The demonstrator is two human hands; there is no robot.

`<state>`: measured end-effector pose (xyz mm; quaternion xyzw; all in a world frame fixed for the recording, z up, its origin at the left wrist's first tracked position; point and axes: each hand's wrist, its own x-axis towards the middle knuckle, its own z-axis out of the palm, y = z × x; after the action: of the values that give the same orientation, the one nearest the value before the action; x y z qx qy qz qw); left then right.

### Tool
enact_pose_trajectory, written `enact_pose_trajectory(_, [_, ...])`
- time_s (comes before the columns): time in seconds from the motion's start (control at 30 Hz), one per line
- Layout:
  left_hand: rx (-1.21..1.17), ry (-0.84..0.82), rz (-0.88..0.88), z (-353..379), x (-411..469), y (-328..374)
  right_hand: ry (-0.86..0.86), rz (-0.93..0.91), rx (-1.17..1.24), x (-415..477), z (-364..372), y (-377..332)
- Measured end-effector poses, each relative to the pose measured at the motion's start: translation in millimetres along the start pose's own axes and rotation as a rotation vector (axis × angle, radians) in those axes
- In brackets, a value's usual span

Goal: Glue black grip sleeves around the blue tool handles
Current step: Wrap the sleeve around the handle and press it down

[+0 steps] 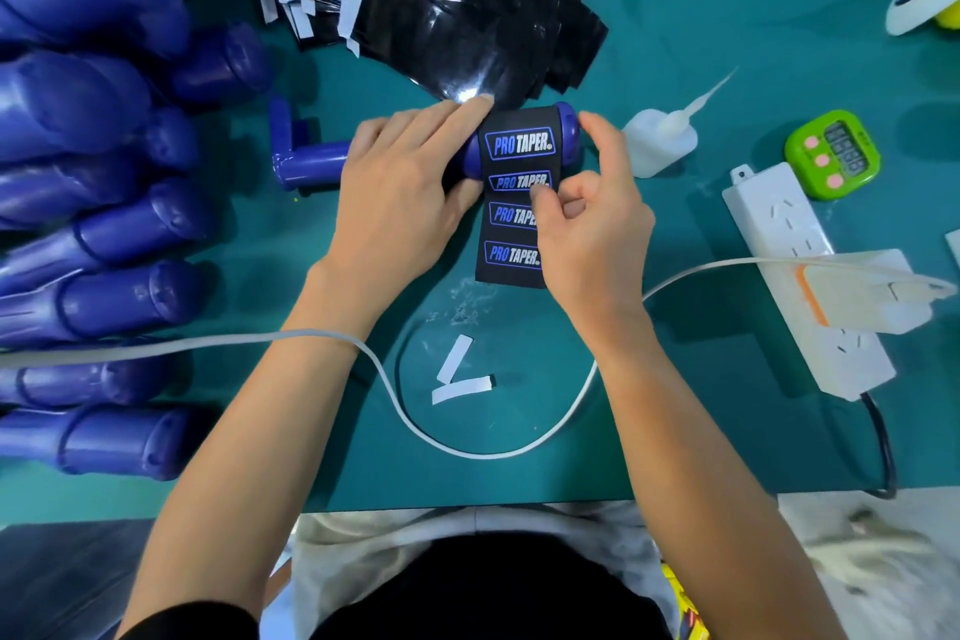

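A blue tool handle [311,160] lies sideways on the green table [727,68]. A black grip sleeve [514,234] printed "PRO TAPER" is draped over its right end and hangs flat toward me. My left hand [400,192] grips the handle's middle, fingers stretched onto the sleeve's top edge. My right hand [587,224] pinches the sleeve's right edge with thumb and curled fingers, its forefinger touching the handle's end cap [569,130]. The handle's middle is hidden under my left hand.
Several bare blue handles [104,296] are piled at the left. A stack of black sleeves [457,16] with white backing strips lies at the back. A white glue bottle [660,140], green timer [831,153], power strip [800,276], white cable [415,426] and two peeled strips [460,374] surround my hands.
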<state>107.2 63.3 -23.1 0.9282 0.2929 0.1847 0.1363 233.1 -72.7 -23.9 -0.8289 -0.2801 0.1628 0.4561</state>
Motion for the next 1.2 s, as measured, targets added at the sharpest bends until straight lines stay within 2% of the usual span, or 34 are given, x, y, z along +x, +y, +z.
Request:
enact_pose_trajectory(0.33, [0.041, -0.005, -0.035, 2, -1, 3, 0.015, -0.011, 0.001, -3, 3, -1])
enact_pose_trajectory(0.6, [0.02, -0.081, 0.017, -10, 3, 4, 0.025, -0.015, 0.04, -1, 0, -2])
enact_pose_trajectory(0.7, [-0.003, -0.046, 0.044, -13, 0, 8, 0.073, -0.024, 0.108, -2, -4, -6])
enact_pose_trajectory(0.83, [-0.144, -0.008, 0.022, -21, -5, 9, 0.07, -0.068, 0.164, -4, -10, -11])
enact_pose_trajectory(1.1, [-0.349, -0.117, -0.062, -61, -15, 4, 0.001, -0.226, 0.334, -11, -17, -18])
enact_pose_trajectory(1.2, [-0.528, -0.155, -0.12, -73, -19, 8, -0.038, -0.269, 0.464, -9, -23, -27])
